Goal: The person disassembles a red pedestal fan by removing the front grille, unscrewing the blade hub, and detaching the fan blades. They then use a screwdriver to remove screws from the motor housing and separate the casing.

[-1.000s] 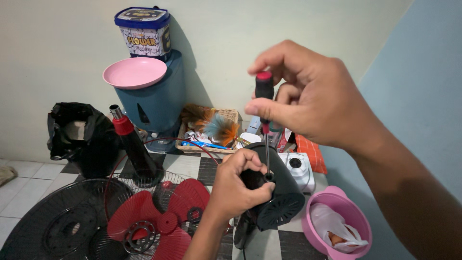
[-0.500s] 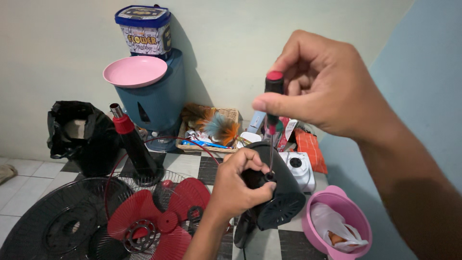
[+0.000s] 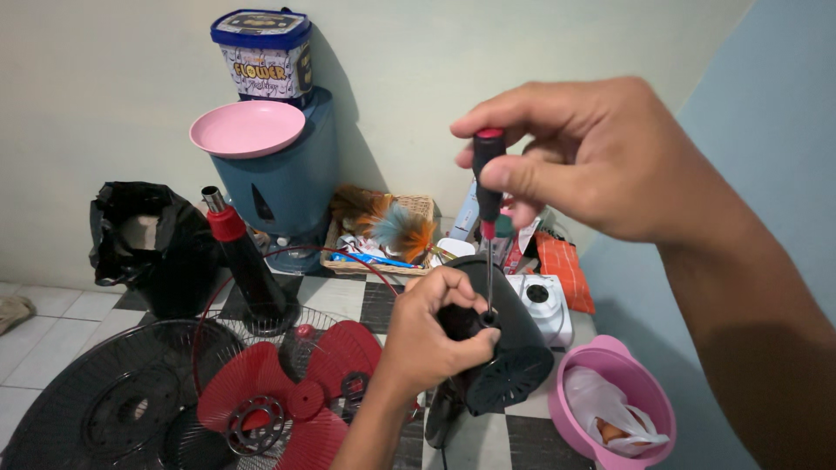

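Note:
My right hand pinches a black-and-red screwdriver by its handle, held upright with the thin shaft pointing down into the top of a black fan motor housing. My left hand grips that housing from the left side, fingers wrapped around its upper edge close to the screwdriver tip. Just left of the housing, a red fan blade lies flat on the floor.
A black fan grille lies at the lower left, a black-and-red fan stand post behind it. A pink bowl holding a plastic bag sits right. A blue bin with a pink plate, a basket and a black bag line the wall.
My right hand has moved the screwdriver slightly right and lower, bringing its tip down into the housing. The left hand stays on the housing.

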